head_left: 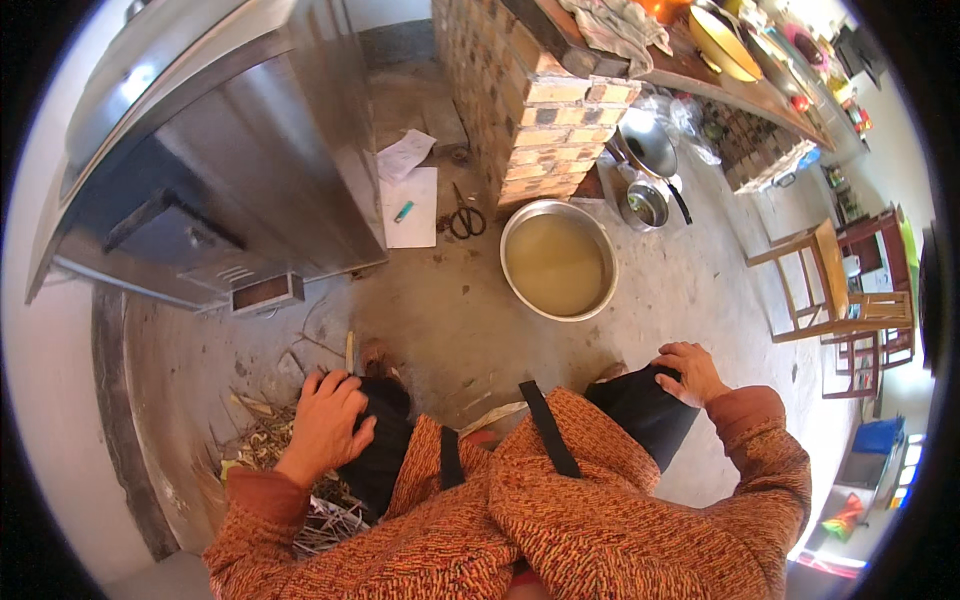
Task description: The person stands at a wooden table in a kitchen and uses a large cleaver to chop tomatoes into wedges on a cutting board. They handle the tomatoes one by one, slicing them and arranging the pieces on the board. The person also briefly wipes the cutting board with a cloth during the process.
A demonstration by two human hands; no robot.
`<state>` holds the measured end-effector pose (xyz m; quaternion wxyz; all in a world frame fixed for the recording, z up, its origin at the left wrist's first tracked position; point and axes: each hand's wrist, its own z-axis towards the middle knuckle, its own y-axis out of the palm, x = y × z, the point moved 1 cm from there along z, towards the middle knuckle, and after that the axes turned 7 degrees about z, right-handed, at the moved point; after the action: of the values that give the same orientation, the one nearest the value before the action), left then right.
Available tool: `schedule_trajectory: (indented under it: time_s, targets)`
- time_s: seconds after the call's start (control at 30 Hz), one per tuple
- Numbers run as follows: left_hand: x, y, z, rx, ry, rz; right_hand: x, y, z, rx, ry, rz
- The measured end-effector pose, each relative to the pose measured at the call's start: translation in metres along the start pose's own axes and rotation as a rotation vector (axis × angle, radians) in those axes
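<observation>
Looking down, we see our left hand (325,420) lying flat with fingers spread on the left knee (385,440), and our right hand (690,372) curled loosely over the right knee (640,405); neither holds anything. Dry stalks (265,445) litter the concrete floor (450,320) beside the left hand. Farther ahead sits a round metal basin (559,260) of cloudy liquid, then black scissors (466,218) beside white paper (415,205), near a brick pillar (520,100).
</observation>
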<state>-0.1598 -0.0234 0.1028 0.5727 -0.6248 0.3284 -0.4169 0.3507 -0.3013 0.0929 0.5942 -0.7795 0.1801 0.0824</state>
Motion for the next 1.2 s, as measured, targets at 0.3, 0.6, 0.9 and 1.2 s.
schedule_trajectory:
  time_s: [0.3,0.6,0.9,1.2]
  targets:
    - [-0.001,-0.002,0.033,-0.025,-0.025,-0.015,0.018,0.003,0.001,-0.024,-0.041,0.131]
    - [-0.023,0.031,0.025,-0.012,0.069,0.031,0.026,-0.007,0.020,-0.132,-0.152,0.055]
    - [-0.014,0.023,0.041,-0.082,0.082,-0.125,0.030,-0.005,0.001,-0.232,-0.183,0.234]
    - [-0.021,0.055,0.040,-0.384,-0.071,-0.176,0.029,0.019,-0.021,-0.358,-0.134,0.487]
